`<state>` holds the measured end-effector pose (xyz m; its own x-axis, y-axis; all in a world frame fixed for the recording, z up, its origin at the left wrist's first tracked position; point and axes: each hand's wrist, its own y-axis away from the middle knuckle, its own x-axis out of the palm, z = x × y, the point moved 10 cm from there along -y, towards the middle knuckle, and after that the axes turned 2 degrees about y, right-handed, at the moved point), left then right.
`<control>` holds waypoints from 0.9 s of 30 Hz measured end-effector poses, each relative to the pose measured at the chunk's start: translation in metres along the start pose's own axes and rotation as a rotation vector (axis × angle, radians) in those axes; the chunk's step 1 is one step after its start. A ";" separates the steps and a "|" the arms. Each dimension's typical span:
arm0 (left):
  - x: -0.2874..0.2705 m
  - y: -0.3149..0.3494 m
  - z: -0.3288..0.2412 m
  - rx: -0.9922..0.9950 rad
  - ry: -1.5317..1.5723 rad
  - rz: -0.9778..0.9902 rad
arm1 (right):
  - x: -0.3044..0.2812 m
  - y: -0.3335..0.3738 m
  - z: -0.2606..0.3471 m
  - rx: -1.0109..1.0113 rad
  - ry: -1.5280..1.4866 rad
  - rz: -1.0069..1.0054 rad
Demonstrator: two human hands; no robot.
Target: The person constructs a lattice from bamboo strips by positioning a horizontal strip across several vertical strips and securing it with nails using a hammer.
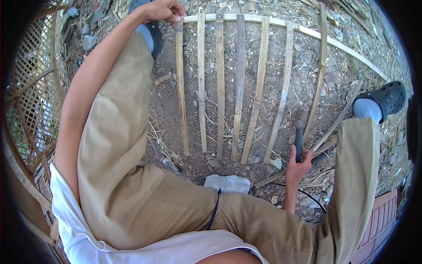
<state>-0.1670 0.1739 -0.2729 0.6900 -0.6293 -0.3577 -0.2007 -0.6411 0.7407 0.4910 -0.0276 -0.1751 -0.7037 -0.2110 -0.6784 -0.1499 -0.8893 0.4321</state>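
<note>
Holds hammer (pixel 299 137) in closed right grip (pixel 300 166), near slats (pixel 240 79) on the ground (pixel 165 103). Touches rail (pixel 277 21) at its left end with half-curled left grip (pixel 163 10); cannot tell whether pinching it.

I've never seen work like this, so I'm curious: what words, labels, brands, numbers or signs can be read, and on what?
None: no readable text on the hammer, slats, trousers or shirt.
Small bits on the ground: too small to tell.
</note>
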 end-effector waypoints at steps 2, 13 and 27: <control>-0.002 -0.004 0.005 0.019 0.005 0.003 | 0.000 0.000 -0.001 -0.008 -0.010 0.001; -0.006 -0.017 0.016 0.046 0.113 0.017 | 0.003 0.000 -0.005 -0.022 -0.007 0.002; -0.001 0.005 0.009 0.027 0.338 0.058 | 0.002 0.000 -0.008 0.007 0.005 0.004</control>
<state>-0.1752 0.1672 -0.2738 0.8672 -0.4872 -0.1033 -0.2618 -0.6224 0.7376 0.4953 -0.0314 -0.1818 -0.7006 -0.2167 -0.6799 -0.1522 -0.8854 0.4391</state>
